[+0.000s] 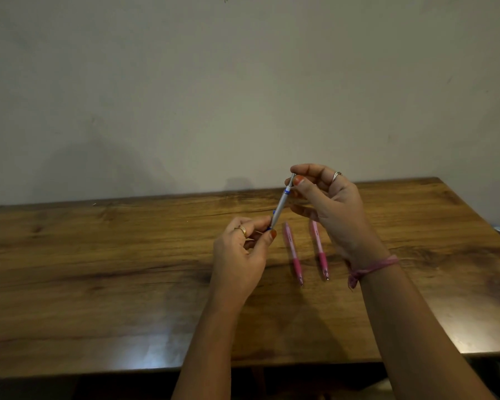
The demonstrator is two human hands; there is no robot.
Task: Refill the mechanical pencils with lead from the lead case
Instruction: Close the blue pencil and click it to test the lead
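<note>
Dim, warm light; my arms' shadows fall beneath my left hand (240,252), pale glare on the tabletop (98,269) nearer me, edges bowed.

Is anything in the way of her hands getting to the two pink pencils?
Nothing visible is. The two pink pencils lie bare on the table, between the hands. But the left hand and right hand both hold the silver pencil.

A wooden table (98,269) with dark grain streaks fills the lower half of the frame, its far edge against a pale wall. Two pink pencils (293,254) (319,249) lie on it right of centre, side by side, near each other, tips toward the bottom.
</note>
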